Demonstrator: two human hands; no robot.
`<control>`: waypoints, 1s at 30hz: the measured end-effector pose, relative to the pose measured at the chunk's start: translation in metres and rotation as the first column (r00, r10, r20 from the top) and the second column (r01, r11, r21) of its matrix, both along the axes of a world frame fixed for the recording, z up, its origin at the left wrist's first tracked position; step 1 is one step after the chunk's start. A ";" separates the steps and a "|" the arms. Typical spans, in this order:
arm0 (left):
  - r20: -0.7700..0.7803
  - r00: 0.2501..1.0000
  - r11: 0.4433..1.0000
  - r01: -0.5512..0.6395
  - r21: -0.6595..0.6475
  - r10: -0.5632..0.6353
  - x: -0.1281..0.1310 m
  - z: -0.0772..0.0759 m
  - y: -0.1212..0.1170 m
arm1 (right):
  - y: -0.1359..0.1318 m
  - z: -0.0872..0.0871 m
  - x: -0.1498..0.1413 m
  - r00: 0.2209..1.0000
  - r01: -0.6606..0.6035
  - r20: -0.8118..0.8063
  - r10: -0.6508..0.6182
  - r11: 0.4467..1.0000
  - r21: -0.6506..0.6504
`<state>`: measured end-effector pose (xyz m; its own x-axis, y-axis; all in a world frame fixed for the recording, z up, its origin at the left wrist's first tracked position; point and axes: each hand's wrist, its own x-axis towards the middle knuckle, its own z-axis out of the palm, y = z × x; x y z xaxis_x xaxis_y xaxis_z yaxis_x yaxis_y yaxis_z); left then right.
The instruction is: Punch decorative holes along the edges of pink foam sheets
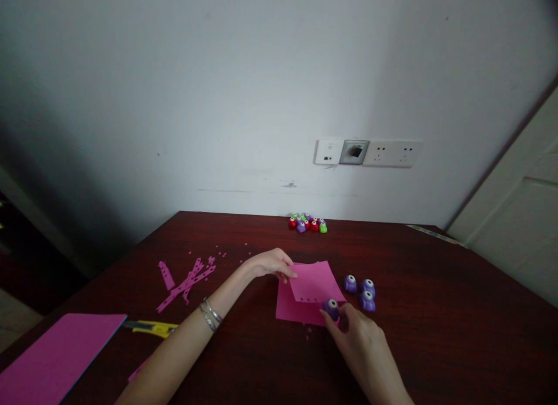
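The person's right hand (364, 332) pinches a small, rounded purple plastic punch with an eye-like white disc (330, 307) between thumb and fingers, at the near right corner of a thin bright-pink upper sheet (316, 282). The punch looks light, hard and smooth, perhaps a little slippery; its sides give the surest hold. The upper sheet, with small holes along its near edge, should be very light and bend or crease easily, so a flat pinch at the margin suits it. The left hand (271, 262) grips its far left side, thumb on top. Beneath lies a matching pink lower sheet (284, 309), which could snag or slip along with it.

Around them, nearest first, a large flat pink piece (56, 352) lies at the left, and the left forearm partly covers a yellow-handled cutter (152, 328). Tiny pink paper bits (308, 332) lie before the sheets. Three similar purple punches (368, 300) crowd the space beyond the right hand. Farther off are perforated pink strips (185, 287) and a multicoloured punch cluster (314, 225) near the wall (244, 103).
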<state>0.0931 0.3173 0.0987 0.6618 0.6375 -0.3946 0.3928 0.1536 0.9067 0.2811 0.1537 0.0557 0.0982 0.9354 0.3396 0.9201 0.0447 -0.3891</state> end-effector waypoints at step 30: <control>-0.081 0.980 0.974 0.191 0.125 -0.181 -0.003 -0.014 0.005 | 0.005 -0.004 -0.014 0.992 -0.081 0.091 0.088 0.994 -0.079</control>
